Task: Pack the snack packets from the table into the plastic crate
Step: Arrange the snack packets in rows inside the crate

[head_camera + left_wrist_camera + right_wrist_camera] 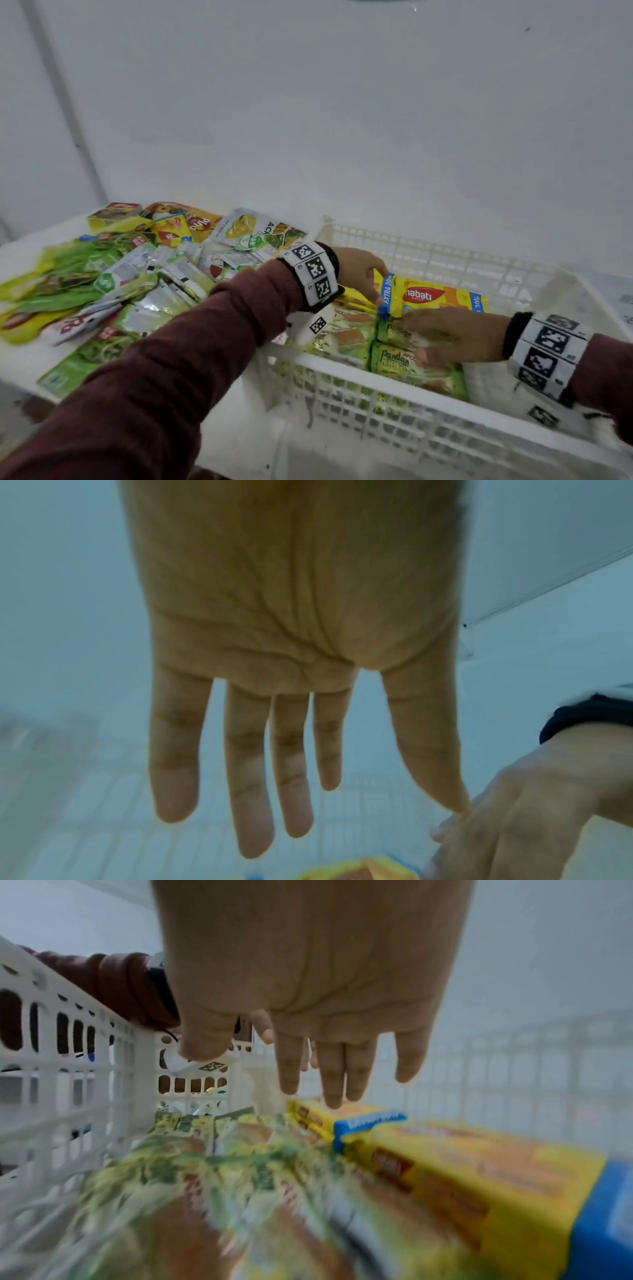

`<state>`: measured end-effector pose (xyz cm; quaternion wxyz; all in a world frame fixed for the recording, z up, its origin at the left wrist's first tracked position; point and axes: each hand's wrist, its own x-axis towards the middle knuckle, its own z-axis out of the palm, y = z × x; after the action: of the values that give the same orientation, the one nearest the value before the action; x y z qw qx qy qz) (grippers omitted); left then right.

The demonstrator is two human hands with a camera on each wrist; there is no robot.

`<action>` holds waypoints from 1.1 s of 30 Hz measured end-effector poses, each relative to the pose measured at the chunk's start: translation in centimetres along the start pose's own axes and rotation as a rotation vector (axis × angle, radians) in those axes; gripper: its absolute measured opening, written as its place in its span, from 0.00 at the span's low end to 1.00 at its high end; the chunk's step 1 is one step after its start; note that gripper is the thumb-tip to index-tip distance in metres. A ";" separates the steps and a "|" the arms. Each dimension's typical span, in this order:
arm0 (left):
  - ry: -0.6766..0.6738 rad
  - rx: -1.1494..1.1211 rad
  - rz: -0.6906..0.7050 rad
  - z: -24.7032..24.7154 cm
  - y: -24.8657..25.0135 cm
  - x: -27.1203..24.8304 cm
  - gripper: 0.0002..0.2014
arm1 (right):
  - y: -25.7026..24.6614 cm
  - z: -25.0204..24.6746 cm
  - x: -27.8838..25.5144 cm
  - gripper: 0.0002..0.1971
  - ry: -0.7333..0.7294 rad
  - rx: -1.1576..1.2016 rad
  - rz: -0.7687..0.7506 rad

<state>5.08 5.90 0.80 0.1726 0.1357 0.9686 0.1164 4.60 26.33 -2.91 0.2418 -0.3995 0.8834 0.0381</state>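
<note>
A white plastic crate [342, 365] stands at the right, its slatted wall [68, 1056] close in the right wrist view. Inside lie green Pandan packets [394, 356] [205, 1164] and a yellow Nabati wafer packet [442, 296] [479, 1172] with blue ends. My left hand [375, 294] [294, 818] reaches into the crate, fingers straight, tips at the packet's blue left end. My right hand [421, 334] [329, 1085] lies flat over the Pandan packets, fingertips touching a second yellow packet [308, 1115]. Neither hand grips anything.
A loose pile of snack packets [137, 274], green, silver, yellow and orange, covers the white table [20, 246] left of the crate. A plain white wall rises behind. The crate's right half [513, 284] shows bare floor.
</note>
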 end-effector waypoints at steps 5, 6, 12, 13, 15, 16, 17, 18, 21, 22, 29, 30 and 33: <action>0.213 -0.113 0.119 -4.2 -0.3 -2.7 0.27 | -1.2 -5.2 -2.8 0.62 0.090 -0.105 0.060; 0.244 -0.140 0.132 -5.0 -0.6 -3.5 0.26 | -1.8 -6.2 -3.1 0.62 0.097 -0.136 0.064; 0.436 -0.167 0.110 -9.1 -7.4 -11.2 0.24 | -10.3 -12.1 -1.5 0.58 0.322 -0.227 0.002; 0.446 -0.172 0.081 -9.3 -9.2 -12.5 0.24 | -12.2 -12.8 -0.9 0.53 0.365 -0.218 -0.025; 0.458 -0.173 -0.007 -9.2 -13.8 -15.2 0.23 | -17.0 -14.3 1.2 0.35 0.427 -0.190 -0.068; 0.451 -0.179 -0.066 -8.9 -15.9 -16.4 0.23 | -19.2 -15.0 2.4 0.29 0.440 -0.175 -0.077; 0.443 -0.176 -0.130 -8.7 -18.5 -17.7 0.24 | -21.6 -15.8 4.3 0.25 0.452 -0.170 -0.091; 0.428 -0.169 -0.201 -8.3 -21.1 -18.8 0.24 | -23.7 -16.4 6.2 0.24 0.454 -0.177 -0.105; 0.356 -0.144 -0.372 -5.8 -27.2 -20.7 0.27 | -28.8 -17.3 12.1 0.26 0.389 -0.197 -0.081; 0.321 -0.120 -0.415 -4.7 -29.1 -21.2 0.27 | -30.2 -17.1 14.6 0.27 0.358 -0.201 -0.056; 0.022 -0.130 -0.480 2.9 -34.3 -20.3 0.32 | -31.7 -10.8 27.8 0.32 0.187 -0.153 0.205; 0.020 -0.110 -0.460 3.4 -34.6 -20.1 0.33 | -31.3 -9.8 28.9 0.33 0.170 -0.116 0.237; 0.069 -0.054 -0.412 4.2 -35.1 -19.7 0.34 | -30.3 -7.7 30.4 0.36 0.190 -0.054 0.278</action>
<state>16.62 -32.17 -6.66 0.1629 -0.0740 0.9778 0.1092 6.36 -17.15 -6.22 0.1387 -0.2818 0.9477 0.0572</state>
